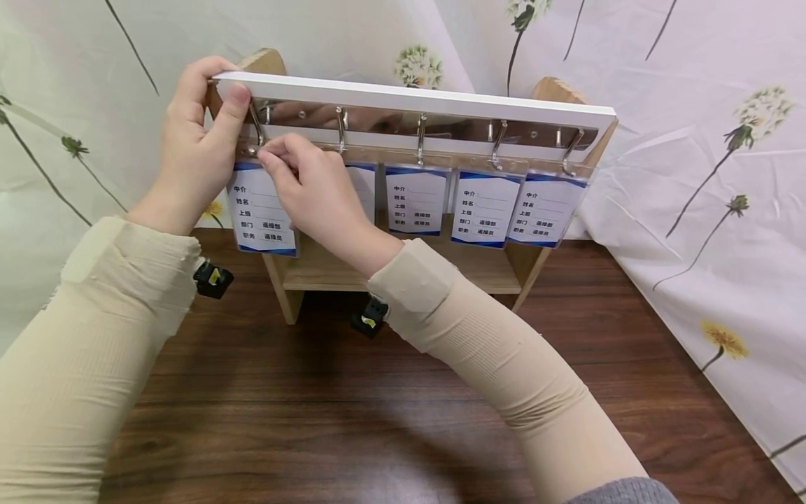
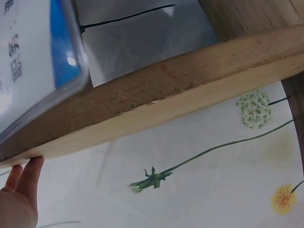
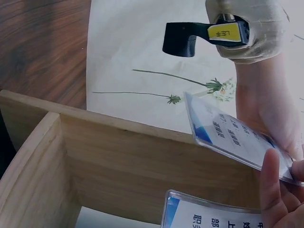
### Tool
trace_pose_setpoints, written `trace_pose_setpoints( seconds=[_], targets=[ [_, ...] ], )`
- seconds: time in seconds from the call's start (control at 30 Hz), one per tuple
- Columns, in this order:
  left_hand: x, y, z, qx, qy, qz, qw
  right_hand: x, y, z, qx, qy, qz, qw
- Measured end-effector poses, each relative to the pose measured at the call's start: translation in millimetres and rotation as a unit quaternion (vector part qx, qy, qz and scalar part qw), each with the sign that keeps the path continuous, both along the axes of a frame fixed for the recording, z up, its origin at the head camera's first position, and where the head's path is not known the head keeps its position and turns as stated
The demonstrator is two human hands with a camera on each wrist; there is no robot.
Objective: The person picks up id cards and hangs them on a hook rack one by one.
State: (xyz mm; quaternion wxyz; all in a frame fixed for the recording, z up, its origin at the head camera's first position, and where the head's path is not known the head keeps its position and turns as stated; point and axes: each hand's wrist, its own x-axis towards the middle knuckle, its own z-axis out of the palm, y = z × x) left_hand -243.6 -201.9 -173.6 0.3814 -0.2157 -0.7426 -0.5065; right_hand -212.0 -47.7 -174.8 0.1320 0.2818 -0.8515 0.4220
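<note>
My left hand (image 1: 201,133) grips the left end of the white-edged hook rack (image 1: 415,91), its thumb on the front and fingers round the side. In the left wrist view, fingertips of this hand (image 2: 23,190) touch the wooden side panel (image 2: 142,99). At the leftmost metal hook (image 1: 257,122), my right hand (image 1: 315,189) pinches the top edge of a clear-sleeved name badge (image 1: 261,217). This badge (image 3: 232,133) hangs tilted in the right wrist view, by the fingers. Whether its hole is round the hook is hidden. Behind the right hand, a second badge (image 1: 365,185) is partly covered.
Further badges hang at the right: one in the middle (image 1: 412,203), another beside it (image 1: 486,206) and one at the end (image 1: 544,210). A wooden shelf (image 1: 403,266) stands below the rack on the dark wood floor (image 1: 352,413). Flower-printed cloth (image 1: 693,161) surrounds it.
</note>
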Motion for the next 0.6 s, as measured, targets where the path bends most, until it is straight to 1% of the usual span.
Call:
trace_pose_setpoints(
  seconds=[0.13,0.3,0.37,0.47,0.6],
  targets=[
    [-1.0,0.9,-0.4,0.007,0.011,-0.001,0.9999,0.0,-0.7,0.8,0.003,0.004,-0.004,1.0000],
    [-2.3,1.3,-0.8,0.000,0.035,0.001,0.9994,0.5,-1.6,0.7,-0.011,-0.002,-0.005,0.9999],
    [-2.8,0.9,-1.0,-0.013,0.048,0.002,0.9988,0.5,-2.0,0.5,-0.018,-0.008,-0.004,0.9998],
    [-2.9,1.1,-1.3,-0.017,0.055,0.004,0.9984,0.4,-2.4,0.1,-0.025,-0.015,-0.003,0.9996],
    [-1.8,2.4,-1.0,-0.013,0.050,0.010,0.9986,0.2,-2.8,-0.4,-0.025,-0.014,-0.005,0.9996]
  ],
)
